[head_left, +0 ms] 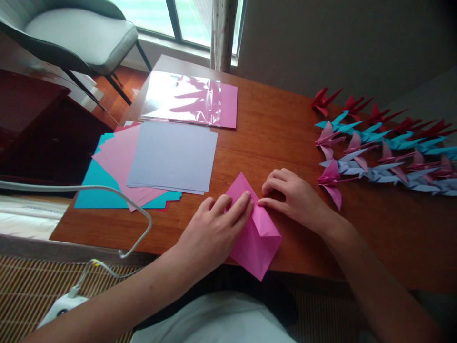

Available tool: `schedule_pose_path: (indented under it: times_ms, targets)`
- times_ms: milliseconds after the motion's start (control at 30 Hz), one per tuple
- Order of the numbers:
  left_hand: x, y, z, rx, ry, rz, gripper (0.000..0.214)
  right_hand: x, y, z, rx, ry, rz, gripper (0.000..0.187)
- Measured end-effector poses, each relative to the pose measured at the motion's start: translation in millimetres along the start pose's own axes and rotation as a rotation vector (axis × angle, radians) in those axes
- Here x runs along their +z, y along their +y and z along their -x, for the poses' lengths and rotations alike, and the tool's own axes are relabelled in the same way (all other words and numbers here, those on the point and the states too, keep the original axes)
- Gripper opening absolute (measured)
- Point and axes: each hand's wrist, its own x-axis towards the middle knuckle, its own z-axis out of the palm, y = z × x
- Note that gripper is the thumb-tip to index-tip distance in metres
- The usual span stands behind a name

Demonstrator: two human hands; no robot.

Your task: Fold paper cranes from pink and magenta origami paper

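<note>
A bright pink sheet of origami paper [255, 245] lies partly folded at the table's front edge, one corner jutting past it. A raised flap with a creased pocket shows on its right half. My left hand [219, 224] holds the sheet down from the left, its fingers pressed together on the upper part. From the right, my right hand [291, 195] meets the paper's edge with the thumb tip, its fingers curled close by. Whether a bit of the edge lies between thumb and fingers is hard to see.
Several folded paper cranes [330, 178] stand in rows at the right. Loose coloured sheets [174, 157] are stacked at the left, below a clear plastic packet [185, 100] of pink paper. A white cable [143, 233] loops over the left front edge. A chair [82, 38] stands beyond.
</note>
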Motion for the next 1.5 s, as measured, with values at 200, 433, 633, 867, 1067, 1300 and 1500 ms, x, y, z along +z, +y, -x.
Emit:
schedule_pose_path:
  times_ms: [200, 433, 633, 867, 1067, 1300, 1500]
  targets:
    - [-0.8, -0.6, 0.0, 0.004, -0.011, 0.019, 0.051, 1.5, -0.5, -3.6, 0.024, 0.005, 0.03, 0.02]
    - [-1.4, -1.0, -0.3, 0.002, -0.016, 0.019, 0.049, 10.8, -8.1, -44.0, 0.089, 0.132, 0.117, 0.022]
    - [0.0, -0.5, -0.3, -0.012, 0.013, 0.024, 0.047, 10.3, -7.4, -73.6, 0.087, 0.133, 0.154, 0.023]
    - [2.0, 1.1, 1.2, -0.021, 0.029, 0.041, 0.047, 14.8, 3.4, -57.7, 0.001, 0.235, -0.014, 0.026]
    - [3.0, 0.8, -0.4, -0.029, 0.036, 0.04, 0.049, 11.0, 6.3, -28.0, -0.012, 0.133, 0.043, 0.024]
    - [3.3, 0.9, 0.7, -0.025, 0.042, 0.051, 0.048, 0.1, 10.1, 3.0, -0.065, 0.005, 0.017, 0.02]
    - [3.1, 1.1, 0.5, -0.026, 0.044, 0.049, 0.048, 1.0, 6.3, -0.9, -0.051, 0.017, 0.05, 0.022]
